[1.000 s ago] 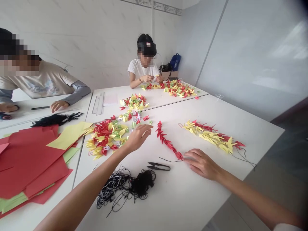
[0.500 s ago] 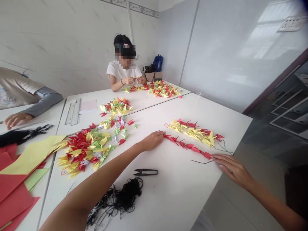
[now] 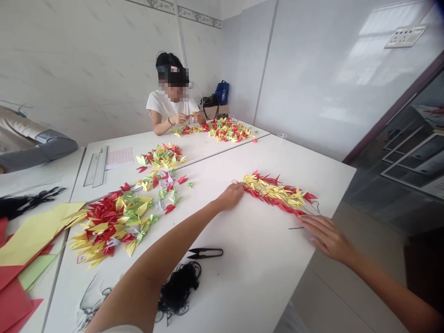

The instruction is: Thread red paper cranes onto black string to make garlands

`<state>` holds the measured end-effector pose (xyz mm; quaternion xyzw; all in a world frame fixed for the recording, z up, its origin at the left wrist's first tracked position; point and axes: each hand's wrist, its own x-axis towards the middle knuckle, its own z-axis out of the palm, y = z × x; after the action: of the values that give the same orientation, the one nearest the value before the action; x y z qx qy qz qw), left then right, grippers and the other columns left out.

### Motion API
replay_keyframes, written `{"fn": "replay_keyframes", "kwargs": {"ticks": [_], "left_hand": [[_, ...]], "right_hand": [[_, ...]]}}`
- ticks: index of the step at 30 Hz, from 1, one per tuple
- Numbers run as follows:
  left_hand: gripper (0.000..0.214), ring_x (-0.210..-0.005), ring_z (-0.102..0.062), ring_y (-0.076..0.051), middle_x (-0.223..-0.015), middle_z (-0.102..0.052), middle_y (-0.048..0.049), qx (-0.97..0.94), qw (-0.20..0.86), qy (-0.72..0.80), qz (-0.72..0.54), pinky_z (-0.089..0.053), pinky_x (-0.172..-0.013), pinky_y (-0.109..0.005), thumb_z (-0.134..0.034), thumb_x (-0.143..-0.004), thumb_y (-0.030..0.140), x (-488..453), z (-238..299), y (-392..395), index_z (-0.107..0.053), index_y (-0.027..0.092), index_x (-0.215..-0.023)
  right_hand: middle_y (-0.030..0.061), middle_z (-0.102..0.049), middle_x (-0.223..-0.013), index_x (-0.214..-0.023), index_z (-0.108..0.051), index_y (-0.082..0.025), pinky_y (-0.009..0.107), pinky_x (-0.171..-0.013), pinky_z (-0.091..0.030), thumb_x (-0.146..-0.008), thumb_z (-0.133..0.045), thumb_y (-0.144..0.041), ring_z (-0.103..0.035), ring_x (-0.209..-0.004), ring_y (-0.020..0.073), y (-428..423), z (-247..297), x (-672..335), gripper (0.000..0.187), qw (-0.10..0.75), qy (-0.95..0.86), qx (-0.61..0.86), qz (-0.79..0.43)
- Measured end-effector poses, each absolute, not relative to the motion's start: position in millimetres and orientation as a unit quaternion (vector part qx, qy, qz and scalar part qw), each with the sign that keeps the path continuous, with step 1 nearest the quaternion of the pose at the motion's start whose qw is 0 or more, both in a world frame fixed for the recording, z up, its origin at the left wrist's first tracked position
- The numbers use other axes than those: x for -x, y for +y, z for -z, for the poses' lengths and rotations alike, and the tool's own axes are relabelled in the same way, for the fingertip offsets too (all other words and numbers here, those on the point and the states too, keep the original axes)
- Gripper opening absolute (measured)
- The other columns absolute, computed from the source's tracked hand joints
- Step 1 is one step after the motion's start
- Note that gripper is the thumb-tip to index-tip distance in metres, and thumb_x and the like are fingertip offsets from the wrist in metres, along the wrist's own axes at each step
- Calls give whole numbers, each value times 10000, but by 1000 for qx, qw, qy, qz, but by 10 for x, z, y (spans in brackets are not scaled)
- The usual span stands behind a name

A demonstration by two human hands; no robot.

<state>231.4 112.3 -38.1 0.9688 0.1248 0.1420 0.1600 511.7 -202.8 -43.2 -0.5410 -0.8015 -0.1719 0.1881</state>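
Observation:
A string of red folded paper cranes (image 3: 268, 200) lies stretched on the white table along the near side of a string of yellow paper cranes (image 3: 274, 188). My left hand (image 3: 231, 196) is closed at its far left end, fingertips pinching there. At the other end, my right hand (image 3: 324, 237) has its long fingers together on the last red crane, thumb below; the grip is partly hidden. Behind the yellow string lies another red string (image 3: 267, 177). Dark thread trails out beside my right fingers.
Black thread snips (image 3: 205, 253) and a tangle of black thread (image 3: 180, 286) lie near my left forearm. A mixed pile of paper cranes (image 3: 114, 217) and coloured paper sheets (image 3: 38, 231) are at left. Across the table, a person (image 3: 173, 104) handles a small piece by another pile.
Both hands have carried the red string away from me, up against the yellow string. The view has shifted slightly, and the person at left has drawn a hand out of sight.

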Motion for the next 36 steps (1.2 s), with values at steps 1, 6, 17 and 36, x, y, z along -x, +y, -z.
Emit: {"fn": "replay_keyframes", "kwargs": {"ticks": [1,6,17,36], "left_hand": [[384,-1393,-456,-280,-1509,-484,-188,-968,160,128,-144,-354,-1164,-492,-250,-1035,253,-2310,385,1116,-617,141,-1059],[387,-1393,-457,-277,-1509,-484,-190,-966,164,139,-146,-330,-1174,-503,-239,-1041,254,-2307,399,1097,-608,138,-1035],[312,-1361,-496,-262,-1507,-497,-154,-949,226,135,-173,-398,-1129,-464,-316,-1016,237,-2261,317,1058,-599,176,-900],[278,-695,-539,-139,-785,-554,3,-795,401,355,-286,-446,-691,-265,-316,-1046,353,-657,-325,174,-504,211,-898]], "right_hand": [[110,-642,-1372,-1486,-477,-214,457,-1037,-508,-982,-499,-271,-611,-1256,275,-2052,451,-5063,508,174,-821,521,157],[123,-604,-1418,-1532,-408,-206,471,-1059,-494,-980,-476,-262,-600,-1281,278,-2337,609,-5124,558,162,-815,533,160],[108,-720,-1008,-1063,-706,-189,434,-878,-478,-984,-460,-237,-677,-940,280,-2285,619,-5284,263,279,-582,709,284],[118,-562,-1375,-1406,-465,-241,408,-1040,-508,-960,-577,-398,-581,-1230,243,-763,278,-3061,485,334,-772,458,-286]]}}
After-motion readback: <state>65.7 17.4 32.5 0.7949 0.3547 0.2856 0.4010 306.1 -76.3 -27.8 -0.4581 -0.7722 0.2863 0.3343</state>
